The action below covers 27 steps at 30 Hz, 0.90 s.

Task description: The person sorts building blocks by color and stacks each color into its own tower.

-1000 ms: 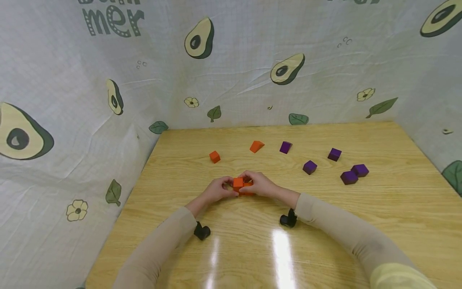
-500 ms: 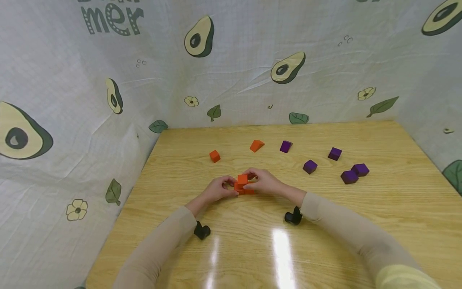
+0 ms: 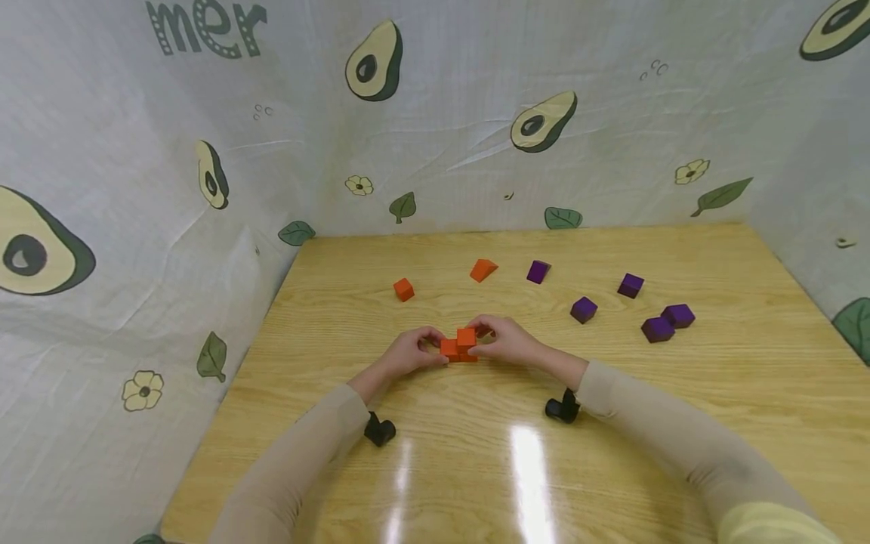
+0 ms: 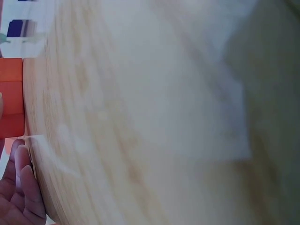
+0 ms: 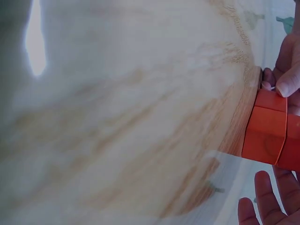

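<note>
Several orange blocks are put together mid-table in the head view. My left hand [image 3: 411, 350] holds the left block of the lower row [image 3: 448, 348], thumb in front and fingers behind. One orange cube [image 3: 466, 338] sits on top toward the right end, pinched between the thumb and fingers of my right hand [image 3: 504, 340]. In the left wrist view the orange blocks [image 4: 11, 96] appear at the left edge, with my left hand's fingers [image 4: 27, 180] below them. The right wrist view shows the orange blocks [image 5: 266, 126] between the two hands, a left thumb [image 5: 287, 86] touching one end.
Behind the hands lie a loose orange cube [image 3: 404, 289] and an orange wedge-shaped block [image 3: 483, 270]. Several purple blocks [image 3: 584, 310] are scattered to the right and back right. A patterned cloth [image 3: 448, 136] hangs round the wooden table [image 3: 462, 468].
My right hand has shifted the top orange cube to the right along the lower blocks. The left hand has stayed nearly in place at the left end.
</note>
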Each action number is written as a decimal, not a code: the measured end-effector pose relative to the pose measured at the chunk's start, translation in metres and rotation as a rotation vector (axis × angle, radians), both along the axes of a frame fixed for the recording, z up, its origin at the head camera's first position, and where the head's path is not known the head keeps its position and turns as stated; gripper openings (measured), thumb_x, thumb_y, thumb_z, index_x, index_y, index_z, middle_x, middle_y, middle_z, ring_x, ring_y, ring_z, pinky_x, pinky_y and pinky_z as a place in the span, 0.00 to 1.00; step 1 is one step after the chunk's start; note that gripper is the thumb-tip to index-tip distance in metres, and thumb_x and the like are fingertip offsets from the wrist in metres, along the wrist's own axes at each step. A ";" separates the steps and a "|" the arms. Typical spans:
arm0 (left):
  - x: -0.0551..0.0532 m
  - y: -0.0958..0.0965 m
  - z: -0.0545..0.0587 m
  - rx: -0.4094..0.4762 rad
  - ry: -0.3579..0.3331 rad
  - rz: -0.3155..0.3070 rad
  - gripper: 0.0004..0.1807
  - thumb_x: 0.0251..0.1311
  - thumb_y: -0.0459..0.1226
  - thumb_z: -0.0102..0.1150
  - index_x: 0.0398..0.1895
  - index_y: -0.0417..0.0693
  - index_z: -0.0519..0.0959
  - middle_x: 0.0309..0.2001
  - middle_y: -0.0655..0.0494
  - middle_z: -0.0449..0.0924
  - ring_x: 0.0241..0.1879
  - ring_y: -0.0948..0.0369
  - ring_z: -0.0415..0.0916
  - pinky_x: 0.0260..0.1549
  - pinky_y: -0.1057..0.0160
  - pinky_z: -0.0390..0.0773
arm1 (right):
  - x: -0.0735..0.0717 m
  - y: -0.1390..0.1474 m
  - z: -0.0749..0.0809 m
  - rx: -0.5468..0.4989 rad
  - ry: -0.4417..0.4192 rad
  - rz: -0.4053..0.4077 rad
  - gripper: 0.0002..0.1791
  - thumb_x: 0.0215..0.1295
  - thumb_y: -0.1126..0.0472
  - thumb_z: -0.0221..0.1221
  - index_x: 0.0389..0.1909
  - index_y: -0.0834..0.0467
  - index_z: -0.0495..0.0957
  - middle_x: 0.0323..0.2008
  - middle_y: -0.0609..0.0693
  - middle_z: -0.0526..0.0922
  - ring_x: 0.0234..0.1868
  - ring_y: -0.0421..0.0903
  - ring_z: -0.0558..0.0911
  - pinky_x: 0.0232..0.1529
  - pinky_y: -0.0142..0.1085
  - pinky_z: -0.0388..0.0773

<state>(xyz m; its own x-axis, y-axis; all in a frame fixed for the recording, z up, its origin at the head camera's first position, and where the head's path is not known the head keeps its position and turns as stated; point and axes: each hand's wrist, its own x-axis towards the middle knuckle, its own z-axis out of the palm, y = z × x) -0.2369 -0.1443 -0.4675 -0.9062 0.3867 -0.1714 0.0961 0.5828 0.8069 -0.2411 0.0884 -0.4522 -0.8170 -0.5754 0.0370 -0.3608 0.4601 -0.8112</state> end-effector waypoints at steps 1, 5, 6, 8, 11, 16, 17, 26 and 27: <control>0.000 0.000 0.000 -0.002 0.003 -0.003 0.18 0.47 0.40 0.69 0.42 0.47 0.78 0.37 0.55 0.77 0.25 0.62 0.66 0.26 0.68 0.68 | 0.000 0.000 0.000 0.000 -0.006 -0.002 0.19 0.55 0.59 0.64 0.48 0.59 0.75 0.45 0.52 0.80 0.47 0.49 0.77 0.49 0.45 0.72; -0.001 0.000 -0.003 -0.011 0.017 -0.014 0.18 0.47 0.40 0.69 0.43 0.47 0.78 0.38 0.55 0.77 0.25 0.63 0.66 0.27 0.68 0.68 | 0.002 0.001 0.001 0.014 -0.002 0.002 0.21 0.55 0.59 0.64 0.50 0.61 0.73 0.46 0.54 0.79 0.48 0.50 0.76 0.49 0.45 0.72; -0.001 0.000 -0.003 -0.011 0.018 -0.014 0.18 0.47 0.40 0.69 0.43 0.47 0.78 0.38 0.54 0.77 0.25 0.63 0.66 0.27 0.68 0.68 | 0.002 0.001 0.002 0.025 0.006 0.007 0.22 0.55 0.59 0.64 0.51 0.62 0.73 0.47 0.55 0.79 0.48 0.50 0.76 0.50 0.45 0.72; -0.001 0.000 -0.003 -0.011 0.017 -0.010 0.18 0.47 0.40 0.69 0.43 0.47 0.78 0.38 0.54 0.77 0.25 0.62 0.66 0.27 0.67 0.68 | 0.003 0.000 0.002 0.052 0.024 0.015 0.25 0.55 0.59 0.64 0.53 0.63 0.71 0.48 0.56 0.78 0.48 0.51 0.76 0.49 0.44 0.72; -0.001 0.000 -0.002 -0.006 0.010 0.000 0.19 0.47 0.41 0.69 0.43 0.47 0.78 0.38 0.54 0.77 0.24 0.62 0.66 0.26 0.68 0.67 | 0.003 -0.001 0.002 0.105 0.042 0.016 0.27 0.53 0.58 0.65 0.53 0.63 0.71 0.46 0.54 0.78 0.44 0.49 0.76 0.45 0.41 0.73; -0.001 0.000 -0.003 0.000 0.006 0.004 0.19 0.47 0.41 0.69 0.43 0.47 0.78 0.38 0.54 0.77 0.24 0.63 0.66 0.26 0.68 0.67 | 0.003 -0.002 0.001 0.163 0.048 0.004 0.26 0.51 0.58 0.67 0.49 0.63 0.73 0.39 0.53 0.79 0.36 0.47 0.75 0.39 0.37 0.72; -0.001 0.000 -0.003 -0.001 0.006 0.003 0.19 0.47 0.41 0.69 0.43 0.47 0.78 0.38 0.55 0.76 0.24 0.63 0.66 0.26 0.68 0.67 | 0.004 -0.002 0.002 0.169 0.046 0.000 0.26 0.51 0.58 0.67 0.49 0.64 0.73 0.38 0.53 0.79 0.36 0.47 0.75 0.39 0.38 0.72; -0.001 0.000 -0.004 0.010 -0.006 0.001 0.19 0.47 0.40 0.69 0.43 0.46 0.77 0.39 0.53 0.77 0.25 0.62 0.65 0.27 0.66 0.67 | 0.004 -0.005 0.000 0.206 0.068 -0.008 0.19 0.51 0.57 0.66 0.42 0.62 0.75 0.34 0.52 0.79 0.32 0.43 0.73 0.38 0.36 0.72; -0.001 0.000 -0.004 0.008 -0.008 0.002 0.19 0.47 0.41 0.69 0.43 0.46 0.77 0.39 0.53 0.77 0.26 0.62 0.65 0.28 0.67 0.67 | 0.004 -0.005 0.000 0.211 0.068 -0.010 0.19 0.51 0.57 0.66 0.42 0.62 0.75 0.34 0.52 0.80 0.32 0.43 0.73 0.38 0.36 0.72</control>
